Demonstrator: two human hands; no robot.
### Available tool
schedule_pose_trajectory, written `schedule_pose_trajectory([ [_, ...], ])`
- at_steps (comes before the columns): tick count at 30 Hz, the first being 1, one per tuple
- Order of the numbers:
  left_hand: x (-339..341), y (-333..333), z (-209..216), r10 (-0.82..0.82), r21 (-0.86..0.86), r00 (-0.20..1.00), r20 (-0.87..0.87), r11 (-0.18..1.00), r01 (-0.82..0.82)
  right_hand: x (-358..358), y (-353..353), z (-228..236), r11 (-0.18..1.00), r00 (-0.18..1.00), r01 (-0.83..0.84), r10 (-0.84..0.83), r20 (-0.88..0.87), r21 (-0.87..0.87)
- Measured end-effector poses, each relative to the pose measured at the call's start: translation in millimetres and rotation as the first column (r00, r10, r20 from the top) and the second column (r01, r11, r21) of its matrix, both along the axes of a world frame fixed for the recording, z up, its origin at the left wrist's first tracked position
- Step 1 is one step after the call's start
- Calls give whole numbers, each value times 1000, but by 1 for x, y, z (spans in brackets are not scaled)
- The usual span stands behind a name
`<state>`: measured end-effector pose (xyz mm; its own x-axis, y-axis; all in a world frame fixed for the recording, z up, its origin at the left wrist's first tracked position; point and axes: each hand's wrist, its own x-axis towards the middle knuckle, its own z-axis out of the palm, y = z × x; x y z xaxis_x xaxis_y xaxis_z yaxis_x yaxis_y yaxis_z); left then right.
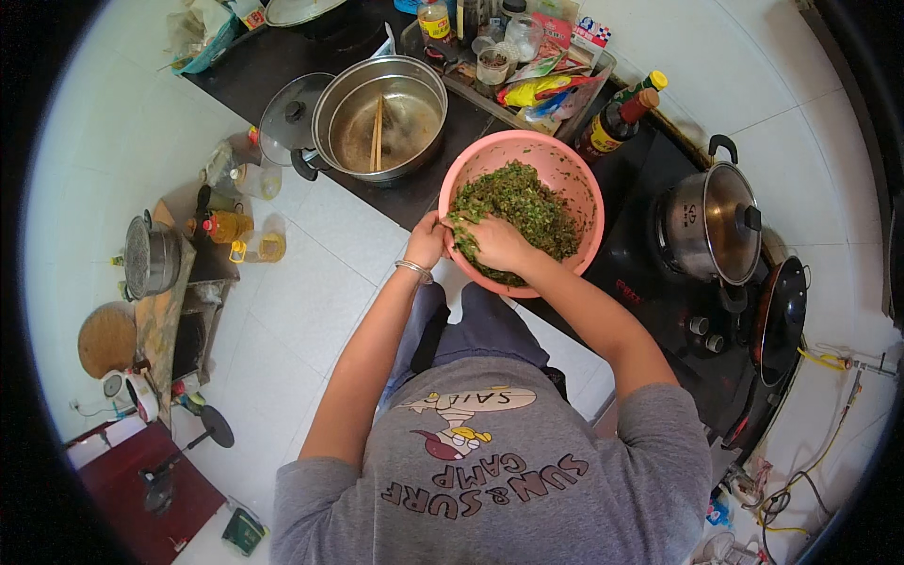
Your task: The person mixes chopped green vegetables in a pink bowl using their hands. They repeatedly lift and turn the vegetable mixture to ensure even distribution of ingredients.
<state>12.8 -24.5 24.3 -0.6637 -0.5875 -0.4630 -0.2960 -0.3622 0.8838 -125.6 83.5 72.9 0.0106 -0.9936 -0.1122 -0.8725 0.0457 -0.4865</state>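
Note:
A pink basin (591,247) holds a mound of chopped green filling (518,200), with bits stuck to its inner wall. My left hand (427,241) is closed on the basin's left rim, a bangle on that wrist. Inside the basin, by the left wall, my right hand (497,245) is in the filling. Its fingers look curled around some of it, and greens cover the fingertips in part.
Left of the basin stands a steel pot (331,141) with chopsticks (378,137) in it and a glass lid (294,111) beside it. A seasoning tray (603,71) and sauce bottles (612,124) are behind. A lidded pot (692,221) and a wok (782,315) sit right.

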Motion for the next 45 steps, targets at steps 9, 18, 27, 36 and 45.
schedule_pose_trajectory([
  [9,15,9,8,-8,21,998,-67,1000,9,-31,43,14,984,996,-81,85,-17,158],
  [18,8,15,11,-126,-262,978,166,950,167,-29,50,22,997,987,57,-65,145,60],
  [27,-6,11,51,92,-795,952,291,577,187,-37,64,29,998,999,10,-7,53,-54],
  [36,-30,19,83,-196,-765,970,144,599,234,-36,50,16,985,958,-109,141,-248,137],
  [45,-12,24,71,9,-790,998,58,612,41,-67,93,50,959,943,-283,273,-191,-26],
])
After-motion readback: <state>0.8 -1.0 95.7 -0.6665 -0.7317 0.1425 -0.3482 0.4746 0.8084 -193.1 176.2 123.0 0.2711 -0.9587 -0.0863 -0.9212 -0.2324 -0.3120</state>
